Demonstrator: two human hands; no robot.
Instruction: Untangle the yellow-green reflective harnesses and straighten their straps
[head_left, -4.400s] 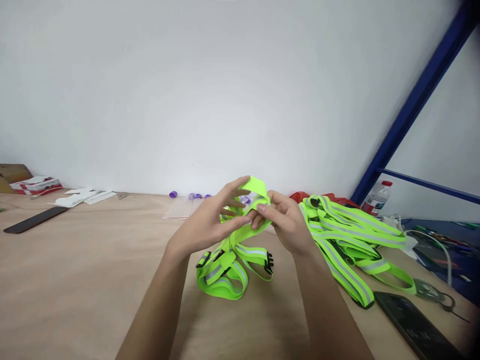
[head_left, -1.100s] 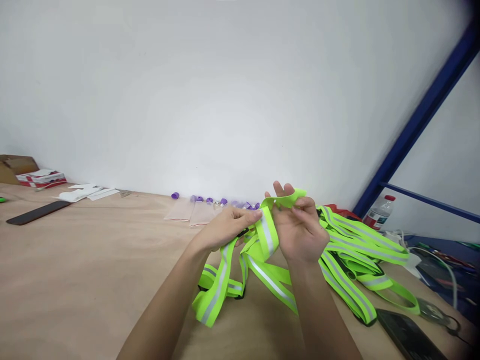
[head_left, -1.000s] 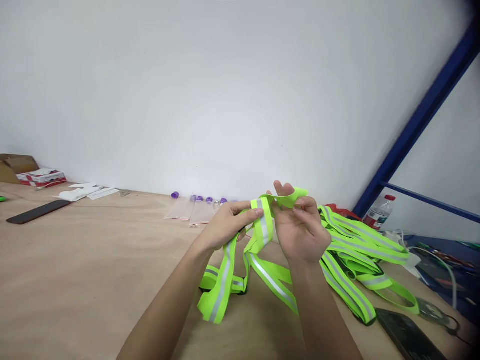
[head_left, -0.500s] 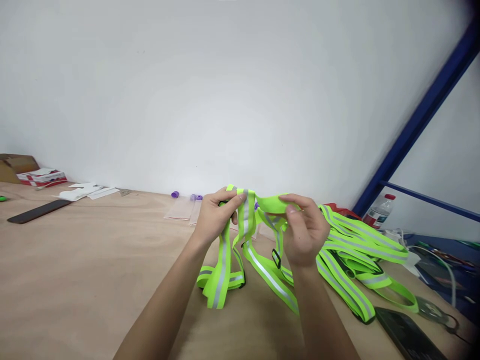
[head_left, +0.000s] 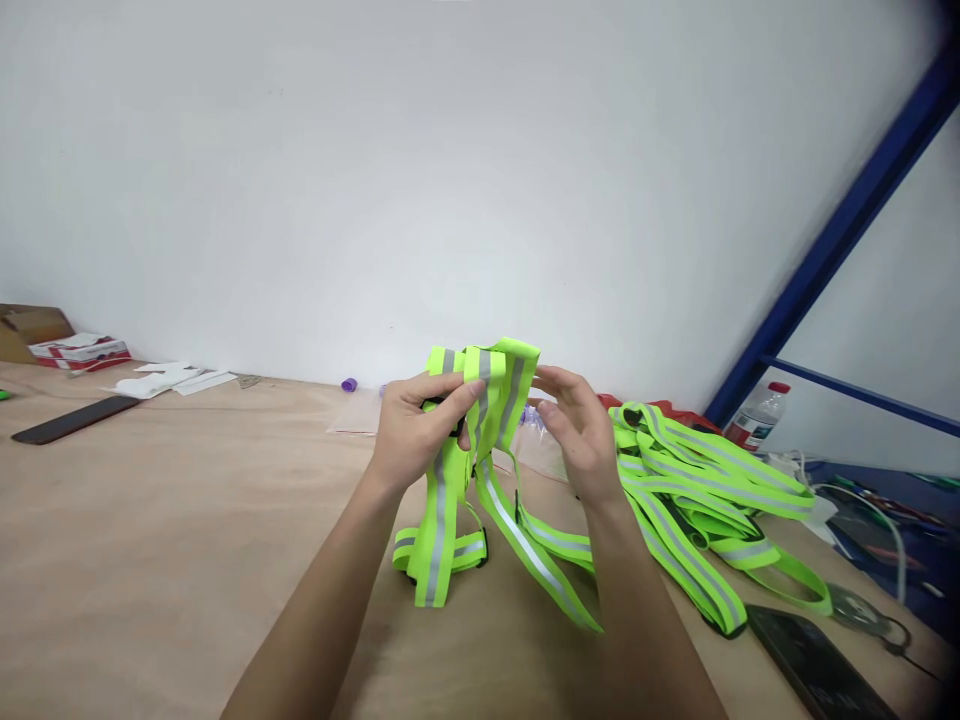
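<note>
My left hand (head_left: 424, 425) is closed on a neon-green reflective strap (head_left: 439, 520) with a silver stripe, pinching several upper folds between thumb and fingers. Loose ends and loops of it hang down to the table, with black buckles partly showing. My right hand (head_left: 574, 430) is just right of the upper fold, its fingers apart and curved, with nothing visible between them. Beyond the right wrist lies a pile of similar green straps (head_left: 697, 500), some with black edges.
A dark phone (head_left: 814, 665) lies at the front right. Behind the pile stands a bottle with a red cap (head_left: 757, 415), near a blue metal frame (head_left: 825, 240). Clear plastic bags (head_left: 352, 415) lie by the wall. White papers (head_left: 172, 380), a dark flat strip (head_left: 75, 420) and boxes (head_left: 79, 352) are left.
My right hand has let go of the strap section it held and moved slightly left, fingers apart. That section now stands folded up beside my left hand, which still grips the strap.
</note>
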